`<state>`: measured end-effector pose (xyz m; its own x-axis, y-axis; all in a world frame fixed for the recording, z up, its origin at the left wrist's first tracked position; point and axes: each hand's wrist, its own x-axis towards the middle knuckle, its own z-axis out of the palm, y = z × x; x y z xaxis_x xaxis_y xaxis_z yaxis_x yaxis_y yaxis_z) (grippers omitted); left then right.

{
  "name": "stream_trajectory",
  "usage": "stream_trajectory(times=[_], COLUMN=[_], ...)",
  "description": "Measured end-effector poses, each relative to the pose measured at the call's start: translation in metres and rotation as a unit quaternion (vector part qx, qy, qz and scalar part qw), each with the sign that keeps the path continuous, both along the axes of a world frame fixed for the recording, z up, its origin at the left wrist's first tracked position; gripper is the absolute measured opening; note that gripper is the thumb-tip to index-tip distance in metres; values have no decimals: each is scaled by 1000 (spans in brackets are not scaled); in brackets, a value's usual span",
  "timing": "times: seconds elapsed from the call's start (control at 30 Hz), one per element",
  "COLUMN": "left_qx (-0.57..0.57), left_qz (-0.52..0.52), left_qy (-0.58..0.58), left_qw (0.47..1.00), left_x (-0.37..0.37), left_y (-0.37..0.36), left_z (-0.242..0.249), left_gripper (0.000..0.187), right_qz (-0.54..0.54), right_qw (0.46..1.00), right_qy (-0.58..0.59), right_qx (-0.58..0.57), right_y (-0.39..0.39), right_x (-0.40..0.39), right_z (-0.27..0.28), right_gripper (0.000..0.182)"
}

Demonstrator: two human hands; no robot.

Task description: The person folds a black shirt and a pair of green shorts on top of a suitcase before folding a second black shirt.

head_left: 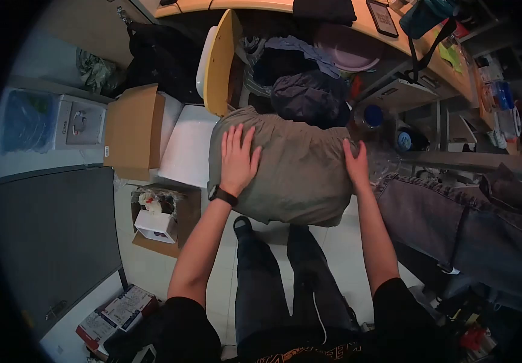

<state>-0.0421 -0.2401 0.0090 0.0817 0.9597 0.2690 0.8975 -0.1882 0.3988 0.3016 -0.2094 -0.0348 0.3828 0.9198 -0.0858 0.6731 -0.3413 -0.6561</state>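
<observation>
A grey-green garment with a gathered elastic waistband, apparently a pair of shorts (297,169), is spread in front of me above my legs. What supports it is hidden underneath. My left hand (238,160) lies on its left part, palm down with the fingers outstretched. At the right edge, near the waistband, my right hand (356,164) touches the cloth, thumb and forefinger apart; its other fingers are partly hidden. A dark watch is on my left wrist. Just beyond the waistband sits a pile of dark clothes (309,97).
Left are a yellow chair back (223,63), an open cardboard box (131,133) and a smaller box (158,221) on the floor. Dark jeans (448,224) hang at right. A desk (261,5) with a phone (382,18) runs across the back; a pink basin (349,48) is under it.
</observation>
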Motion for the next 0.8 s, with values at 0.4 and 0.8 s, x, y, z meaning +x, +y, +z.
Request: stream_trajectory(times=[0.4,0.8], left_qx=[-435,-283], left_qz=[53,-105], left_qy=[58,-376], left_qw=[897,876], left_x=[-32,-93], left_y=[157,67], left_z=[-51,196], left_gripper=[59,47], right_qz=[95,146], right_qw=[918,908], right_qy=[370,385], right_qx=[-108,76], right_y=[53,-11], right_x=[41,29], right_z=[-27,214], right_gripper=[41,23])
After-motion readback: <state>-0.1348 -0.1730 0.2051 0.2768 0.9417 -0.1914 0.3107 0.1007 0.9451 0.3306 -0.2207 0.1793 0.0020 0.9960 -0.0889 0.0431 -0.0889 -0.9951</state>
